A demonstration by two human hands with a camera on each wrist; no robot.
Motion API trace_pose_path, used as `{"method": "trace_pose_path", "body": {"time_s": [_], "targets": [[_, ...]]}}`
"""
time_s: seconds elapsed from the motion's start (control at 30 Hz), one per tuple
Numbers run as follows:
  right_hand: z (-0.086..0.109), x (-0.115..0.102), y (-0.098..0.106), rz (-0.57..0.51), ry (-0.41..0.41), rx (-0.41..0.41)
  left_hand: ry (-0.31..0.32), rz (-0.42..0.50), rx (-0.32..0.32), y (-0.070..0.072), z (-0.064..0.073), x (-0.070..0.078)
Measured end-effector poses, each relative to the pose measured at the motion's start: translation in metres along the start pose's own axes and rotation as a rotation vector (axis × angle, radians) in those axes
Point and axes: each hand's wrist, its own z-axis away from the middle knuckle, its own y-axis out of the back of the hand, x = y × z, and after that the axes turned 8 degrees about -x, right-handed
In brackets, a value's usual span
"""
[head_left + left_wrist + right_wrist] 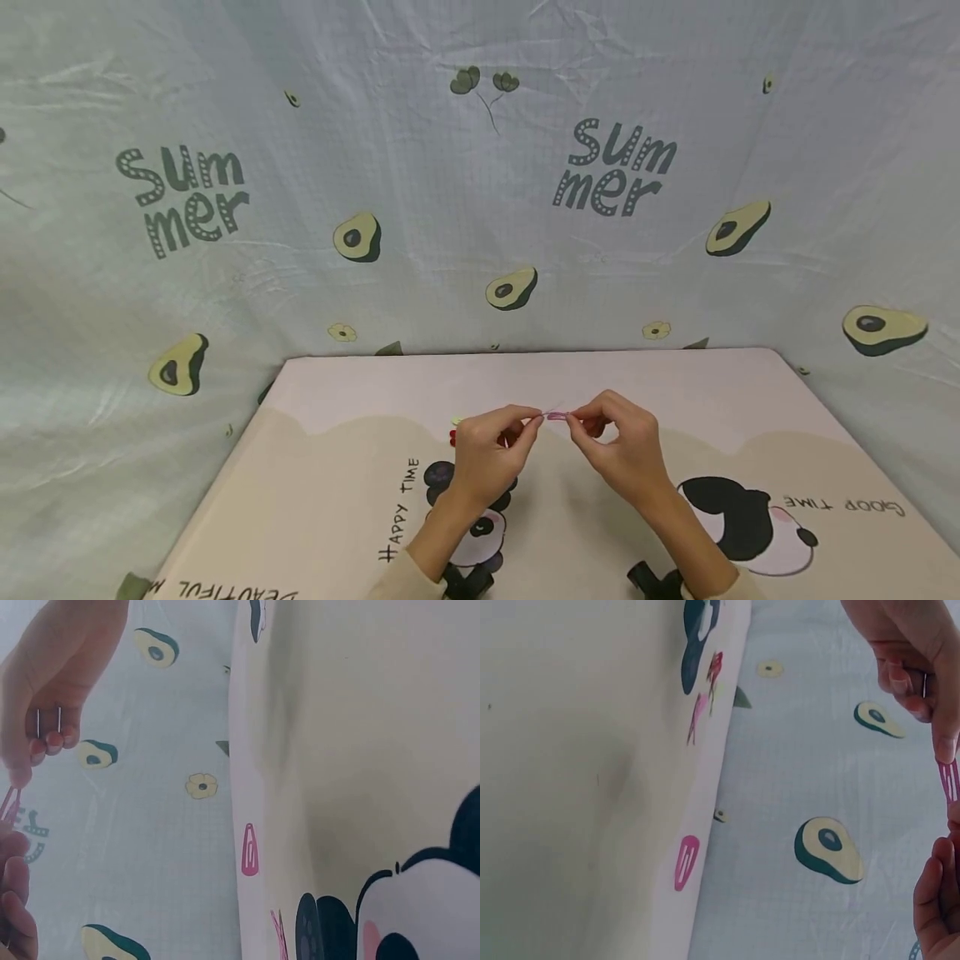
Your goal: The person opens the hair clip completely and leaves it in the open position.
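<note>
A pink snap hair clip (949, 781) is stretched between my two hands above the table. My left hand (491, 450) pinches one end of it between thumb and forefinger. My right hand (626, 446) pinches the other end the same way. In the left wrist view the hair clip (10, 804) shows two thin prongs spread apart in a narrow V. Fingertips cover both ends. A second pink hair clip (687, 862) lies on the table near its far edge, below the hands.
Left of the second clip lie a slender pink piece (696, 718) and a red piece with green (715, 669), both too blurred to name surely. The table (322, 458) has printed cartoon animals and lettering. Behind its far edge hangs a avocado-patterned cloth (420, 167).
</note>
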Motion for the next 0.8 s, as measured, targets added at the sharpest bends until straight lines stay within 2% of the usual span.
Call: {"method": "trace_pose_path", "body": {"time_s": [0.13,0.23,0.43,0.6,0.8], "targets": [[0.004,0.004,0.005,0.014,-0.021,-0.012,0.022,0.014,-0.028,-0.006,-0.001,0.001],[0.003,0.008,0.008,0.023,-0.028,-0.029,0.062,0.022,-0.048,-0.009,-0.004,0.001],[0.002,0.017,0.011,0.044,-0.095,-0.085,0.199,0.039,-0.096,-0.016,-0.009,0.001],[0.002,0.023,0.012,0.074,-0.145,-0.118,0.285,0.053,-0.127,-0.023,-0.013,-0.002],[0.002,0.028,0.011,0.114,-0.271,-0.189,0.403,0.061,-0.195,-0.032,-0.017,-0.011]]}}
